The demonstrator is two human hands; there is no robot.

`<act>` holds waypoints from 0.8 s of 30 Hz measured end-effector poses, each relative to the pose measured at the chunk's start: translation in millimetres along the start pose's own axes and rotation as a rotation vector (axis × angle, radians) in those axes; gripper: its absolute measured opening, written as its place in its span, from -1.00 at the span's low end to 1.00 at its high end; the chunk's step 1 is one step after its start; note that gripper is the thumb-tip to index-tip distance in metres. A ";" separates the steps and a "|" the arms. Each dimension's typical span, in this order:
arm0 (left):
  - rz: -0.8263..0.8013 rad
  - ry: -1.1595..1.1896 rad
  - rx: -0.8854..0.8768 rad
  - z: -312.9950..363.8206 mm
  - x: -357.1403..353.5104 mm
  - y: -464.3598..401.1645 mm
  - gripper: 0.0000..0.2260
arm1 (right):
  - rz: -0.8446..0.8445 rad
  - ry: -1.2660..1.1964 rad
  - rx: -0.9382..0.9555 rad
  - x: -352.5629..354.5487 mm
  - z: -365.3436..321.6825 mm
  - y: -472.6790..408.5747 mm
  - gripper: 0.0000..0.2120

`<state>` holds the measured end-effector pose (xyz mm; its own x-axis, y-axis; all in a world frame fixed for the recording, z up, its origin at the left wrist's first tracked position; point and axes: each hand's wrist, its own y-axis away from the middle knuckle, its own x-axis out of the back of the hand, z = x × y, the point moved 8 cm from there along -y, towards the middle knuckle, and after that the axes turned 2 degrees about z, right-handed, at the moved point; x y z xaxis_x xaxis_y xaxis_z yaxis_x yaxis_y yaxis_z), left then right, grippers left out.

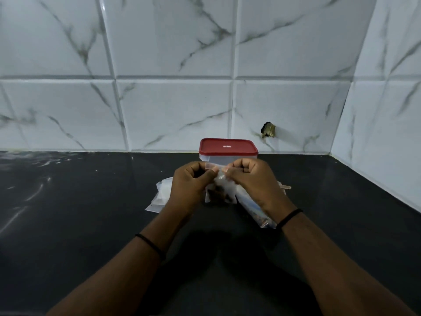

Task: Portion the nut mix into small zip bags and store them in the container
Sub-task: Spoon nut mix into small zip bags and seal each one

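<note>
A small clear zip bag with dark nuts in its bottom hangs above the black counter. My left hand and my right hand both pinch its top strip, thumbs close together. Behind them stands a clear container with a red lid, lid on. A pile of flat clear zip bags lies under my left hand. Below my right wrist lies a larger clear bag with something in it, mostly hidden.
White marble-look tiled walls rise behind the counter and on the right, meeting in a corner. A small dark fitting sticks out of the back wall. A pale flat stick pokes out to the right of my right hand.
</note>
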<state>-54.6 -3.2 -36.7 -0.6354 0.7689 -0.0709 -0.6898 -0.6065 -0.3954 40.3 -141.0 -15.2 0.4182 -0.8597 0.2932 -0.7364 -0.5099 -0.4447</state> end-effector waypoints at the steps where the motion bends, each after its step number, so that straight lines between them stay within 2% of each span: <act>1: -0.010 -0.037 -0.009 2.0 7.2 5.0 -0.94 | -0.017 -0.007 -0.008 -4.8 -2.8 4.7 -0.96; 4: -0.017 -0.069 0.034 0.1 32.6 22.4 -0.90 | -0.058 -0.002 -0.032 -25.0 -9.6 21.1 -0.93; 11: 0.102 -0.100 0.218 0.0 105.8 52.2 -0.87 | -0.159 -0.018 -0.049 -105.8 -25.0 41.8 -0.82; 15: 0.141 -0.092 0.408 -15.1 145.1 56.0 -0.84 | -0.227 -0.107 -0.213 -150.9 -16.3 52.4 -0.77; 19: 0.130 -0.220 0.502 -27.6 166.1 63.4 -0.92 | -0.270 0.034 -0.261 -175.2 6.6 55.6 -0.73; 22: 0.143 -0.368 0.470 -34.2 175.9 58.7 -0.87 | -0.231 0.169 -0.235 -170.9 17.7 47.5 -0.70; 24: 0.136 -0.430 0.464 -38.1 178.7 53.5 -0.82 | -0.115 0.212 -0.199 -153.2 21.9 38.2 -0.76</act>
<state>-191.9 109.5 -105.4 -0.7433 0.5879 0.3192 -0.6106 -0.7911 0.0351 -40.3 -29.4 -95.5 0.3998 -0.7605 0.5117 -0.7892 -0.5695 -0.2298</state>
